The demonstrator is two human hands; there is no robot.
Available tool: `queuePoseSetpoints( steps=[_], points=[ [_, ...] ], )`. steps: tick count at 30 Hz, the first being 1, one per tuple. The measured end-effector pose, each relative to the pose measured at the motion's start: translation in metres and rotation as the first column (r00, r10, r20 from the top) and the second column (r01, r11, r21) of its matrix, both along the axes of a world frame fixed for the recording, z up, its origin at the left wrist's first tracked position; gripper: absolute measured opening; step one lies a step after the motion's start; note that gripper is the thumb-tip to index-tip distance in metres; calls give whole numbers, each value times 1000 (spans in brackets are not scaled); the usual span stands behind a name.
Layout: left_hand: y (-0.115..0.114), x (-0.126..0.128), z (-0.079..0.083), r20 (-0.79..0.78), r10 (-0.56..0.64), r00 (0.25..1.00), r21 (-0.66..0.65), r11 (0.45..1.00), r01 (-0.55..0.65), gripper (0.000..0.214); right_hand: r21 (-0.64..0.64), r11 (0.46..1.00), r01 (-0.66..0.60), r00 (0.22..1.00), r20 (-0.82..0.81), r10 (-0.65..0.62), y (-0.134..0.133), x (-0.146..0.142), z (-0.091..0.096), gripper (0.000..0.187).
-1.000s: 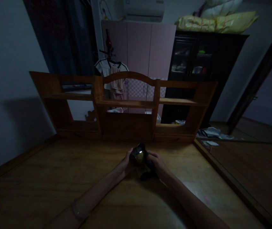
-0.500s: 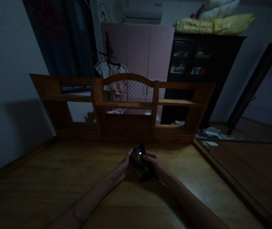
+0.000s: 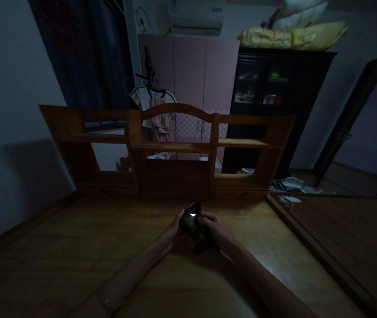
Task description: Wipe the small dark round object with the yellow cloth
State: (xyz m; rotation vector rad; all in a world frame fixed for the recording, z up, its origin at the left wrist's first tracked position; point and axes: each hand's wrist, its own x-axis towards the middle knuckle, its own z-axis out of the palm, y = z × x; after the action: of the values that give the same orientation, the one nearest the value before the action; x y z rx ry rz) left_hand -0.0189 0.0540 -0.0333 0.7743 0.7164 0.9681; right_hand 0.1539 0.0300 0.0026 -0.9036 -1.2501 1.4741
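Both of my hands are closed around one small dark shiny object (image 3: 192,221) over the wooden desk top (image 3: 76,247), near its middle. My left hand (image 3: 174,230) grips its left side. From the right, my right hand (image 3: 215,228) wraps round it, fingers curled over the top. A bright glint shows on the object's upper face and a yellowish part below. The room is dim, so I cannot name the object. A bracelet sits on my left wrist (image 3: 107,296).
A wooden shelf unit (image 3: 171,150) stands along the back of the desk. Behind it are a pink wardrobe (image 3: 195,75), hanging clothes (image 3: 157,110) and a dark glass cabinet (image 3: 268,88) with bedding on top. The desk's right edge (image 3: 307,238) drops to the floor.
My hands and the object stay in nearly the same spot; the fingers of my right hand have shifted slightly over the object. The view tilted a little.
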Motion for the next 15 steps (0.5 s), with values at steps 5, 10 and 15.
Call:
queuePoseSetpoints(
  steps=[5, 10, 15],
  points=[
    [-3, 1, 10, 2, 6, 1000, -47, 999, -6, 56, 4, 1000, -5, 1000, -1, 5, 1, 0, 0, 35],
    [-2, 0, 12, 21, -3, 1000, -67, 998, 5, 58, 18, 1000, 0, 999, -42, 1, 2, 0, -3, 33],
    [0, 2, 9, -2, -10, 1000, -63, 998, 9, 59, 35, 999, 0, 1000, -30, 1, -1, 1, -1, 33]
  ],
)
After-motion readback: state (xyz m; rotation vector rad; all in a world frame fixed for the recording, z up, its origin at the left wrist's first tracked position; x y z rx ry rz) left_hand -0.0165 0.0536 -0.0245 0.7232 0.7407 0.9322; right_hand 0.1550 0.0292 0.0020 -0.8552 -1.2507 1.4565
